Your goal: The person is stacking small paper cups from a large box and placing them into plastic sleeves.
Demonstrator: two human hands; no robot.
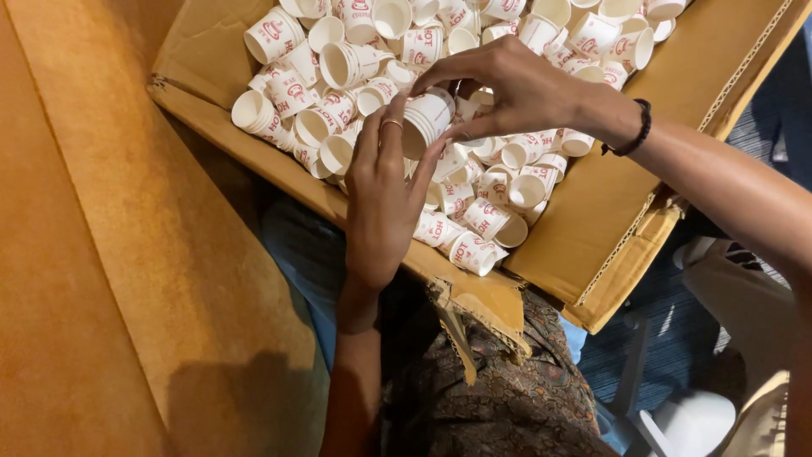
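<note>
A small white paper cup (425,118) with red print lies on its side between both hands, mouth toward the left. My left hand (385,190), a ring on one finger, cradles the cup from below and left. My right hand (516,89), a black band at the wrist, pinches the cup's base end from above with thumb and fingers. Under the hands an open cardboard box (592,211) holds several loose cups of the same kind (478,224), lying at all angles.
The box rests on my lap over patterned fabric (507,389), with a torn flap (474,300) at its near corner. A large tan cardboard sheet (101,254) fills the left side. Blue cloth and chair parts (660,372) show at lower right.
</note>
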